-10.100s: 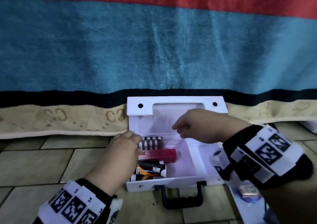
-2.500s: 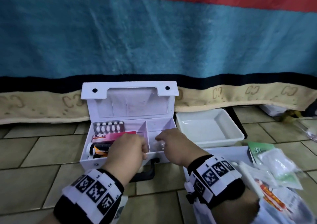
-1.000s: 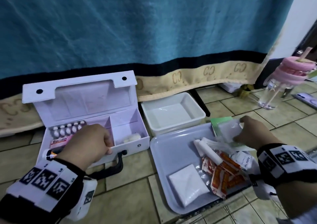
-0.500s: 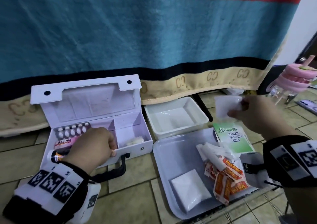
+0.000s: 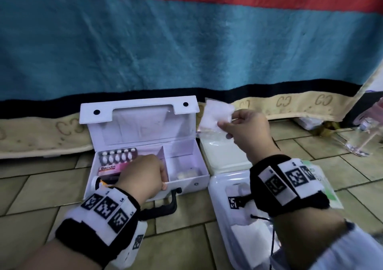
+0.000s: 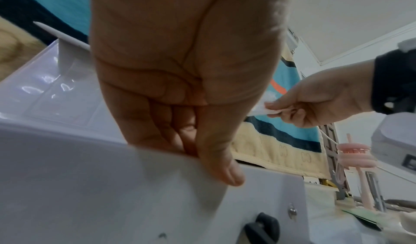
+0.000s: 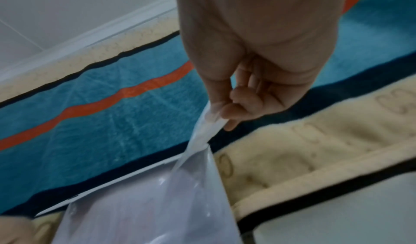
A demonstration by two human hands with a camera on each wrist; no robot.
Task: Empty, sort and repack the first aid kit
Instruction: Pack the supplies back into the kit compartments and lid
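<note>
The white first aid kit (image 5: 145, 145) sits open on the tiled floor (image 5: 41, 187) in front of me, its lid standing upright against the hanging blanket (image 5: 186, 42). A divider splits the kit into two compartments. The left one holds a blister pack of white pills (image 5: 118, 155) at the far side, a pink box marked Bacidin (image 5: 108, 168) nearer, and a small bottle with a white cap (image 5: 97, 183) nearest. The right one holds a few small pale lumps (image 5: 186, 174) at its near edge; I cannot tell what they are.

My left hand (image 5: 143, 178) grips the near wall of the kit at about the divider, fingers curled down inside and thumb (image 6: 223, 167) pressed on the outer front, just above the black carry handle (image 5: 163, 205).

My right hand (image 5: 246, 133) is raised in the air just right of the lid. Thumb and fingers pinch the corner of a clear plastic packet (image 5: 215, 114) with something white inside, which hangs free from the pinch, touching nothing else.

Just right of the kit stands a white tub (image 5: 223, 155). Nearer to me, under my right wrist, lies a pale tray (image 5: 217, 197) with a white folded pad (image 5: 248, 238) on it. A green-printed packet (image 5: 325, 187) shows at the tray's right side. At the far right stands a clear bottle (image 5: 356, 143), blurred.
</note>
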